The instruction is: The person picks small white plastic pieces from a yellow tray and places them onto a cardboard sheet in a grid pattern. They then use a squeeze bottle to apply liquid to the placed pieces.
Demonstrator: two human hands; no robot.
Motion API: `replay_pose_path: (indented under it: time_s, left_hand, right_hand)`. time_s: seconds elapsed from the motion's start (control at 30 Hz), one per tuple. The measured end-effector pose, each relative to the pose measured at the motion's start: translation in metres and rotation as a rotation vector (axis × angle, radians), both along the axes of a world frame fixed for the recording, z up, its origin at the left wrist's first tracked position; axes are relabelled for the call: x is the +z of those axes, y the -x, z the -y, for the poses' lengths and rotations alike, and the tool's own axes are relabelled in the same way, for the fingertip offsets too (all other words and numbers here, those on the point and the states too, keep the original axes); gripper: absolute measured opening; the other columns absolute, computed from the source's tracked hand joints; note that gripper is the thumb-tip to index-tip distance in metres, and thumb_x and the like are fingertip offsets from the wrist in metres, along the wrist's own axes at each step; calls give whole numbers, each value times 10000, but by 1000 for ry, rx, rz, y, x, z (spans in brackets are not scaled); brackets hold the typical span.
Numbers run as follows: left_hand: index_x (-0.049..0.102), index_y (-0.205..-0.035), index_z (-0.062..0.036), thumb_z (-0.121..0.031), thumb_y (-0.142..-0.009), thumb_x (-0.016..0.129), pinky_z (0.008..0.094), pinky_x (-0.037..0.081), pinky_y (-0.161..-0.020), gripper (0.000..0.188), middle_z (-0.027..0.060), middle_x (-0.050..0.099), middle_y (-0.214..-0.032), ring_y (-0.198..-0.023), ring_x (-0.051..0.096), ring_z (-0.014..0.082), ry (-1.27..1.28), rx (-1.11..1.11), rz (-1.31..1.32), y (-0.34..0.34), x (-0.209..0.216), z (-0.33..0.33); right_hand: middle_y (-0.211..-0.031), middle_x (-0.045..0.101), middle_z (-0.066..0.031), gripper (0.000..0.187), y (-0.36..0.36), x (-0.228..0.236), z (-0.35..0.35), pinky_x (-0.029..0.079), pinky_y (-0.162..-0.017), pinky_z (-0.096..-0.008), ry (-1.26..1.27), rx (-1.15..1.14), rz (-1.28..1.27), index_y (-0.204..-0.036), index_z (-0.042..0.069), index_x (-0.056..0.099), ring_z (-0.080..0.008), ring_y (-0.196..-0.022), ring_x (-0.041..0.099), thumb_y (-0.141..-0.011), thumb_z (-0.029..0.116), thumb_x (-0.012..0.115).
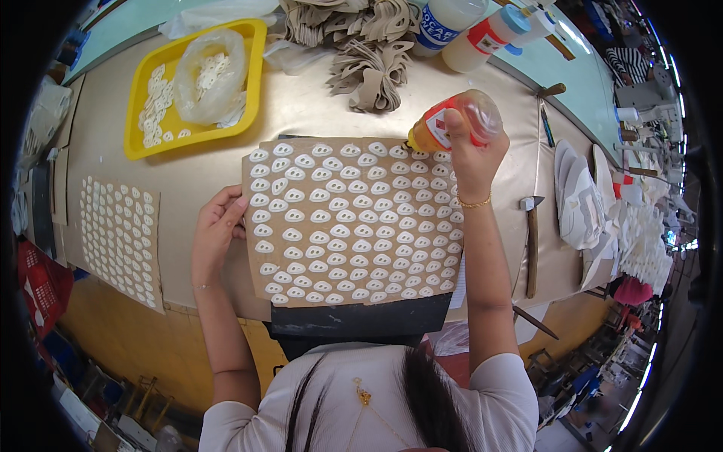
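A brown cardboard sheet [278, 248] lies before me, covered with rows of small white oval pieces [341, 230], each with two holes. At its left edge my left hand [218, 226] is closed, thumb on top and fingers partly hidden. My right hand [480, 162] is wrapped round a clear squeeze bottle [439, 124] with a red label and amber liquid inside. Its yellow nozzle [412, 141] tilts down to the left, at the top row of pieces. Greenish-dark marks show in the holes of many pieces.
A yellow tray [258, 71] holds loose white pieces and a plastic bag [188, 98]. A second filled sheet [156, 248] lies left. Stacked beige cutouts [369, 75] and bottles [482, 41] stand at the back. A hammer [532, 248] and white cutouts [580, 203] lie right.
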State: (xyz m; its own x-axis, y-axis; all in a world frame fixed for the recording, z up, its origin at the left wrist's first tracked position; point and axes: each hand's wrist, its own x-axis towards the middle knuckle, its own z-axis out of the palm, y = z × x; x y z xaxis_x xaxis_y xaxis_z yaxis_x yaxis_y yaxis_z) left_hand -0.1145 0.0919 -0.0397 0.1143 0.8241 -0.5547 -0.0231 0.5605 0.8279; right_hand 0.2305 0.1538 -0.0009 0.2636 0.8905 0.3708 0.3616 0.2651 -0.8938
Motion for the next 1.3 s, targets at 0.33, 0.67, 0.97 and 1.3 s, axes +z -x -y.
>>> replay_pose_path:
  time_s: [0.33, 0.67, 0.97, 1.3]
  left_hand:
    - [573, -1104, -22, -178, -925, 521, 160, 446, -532, 244, -21, 604, -850, -650, 529, 16, 7, 1, -54, -1, 2, 0]
    - [577, -1101, -22, -186, -926, 523, 151, 439, -527, 246, -31, 590, -785, -645, 526, 13, -1, -1, -47, -2, 5, 0]
    - [580, -1108, -27, -196, -924, 536, 151, 440, -526, 254, -35, 593, -788, -643, 523, 11, -4, -1, -29, 0, 1, 0]
    - [588, -1099, -42, -200, -922, 542, 150, 430, -526, 242, -41, 593, -779, -637, 516, 10, 7, -4, -52, 0, 1, -1]
  right_hand:
    - [-843, 640, -46, 284, -8, -6, 19, 475, -703, -244, -14, 6, 27, -907, -5, 624, -113, -755, 586, -770, 203, 762]
    - [-835, 644, -68, 316, 11, -3, 18, 484, -660, -259, -141, 109, 65, -872, -1, 633, -153, -723, 612, -662, 138, 823]
    - [-796, 639, -63, 314, 15, 0, 7, 474, -607, -264, -169, 99, 221, -835, 16, 643, -166, -682, 618, -644, 178, 831]
    - [-817, 648, -55, 329, 7, 11, 1, 484, -645, -249, -116, 55, 290, -857, 20, 642, -144, -704, 620, -687, 241, 818]
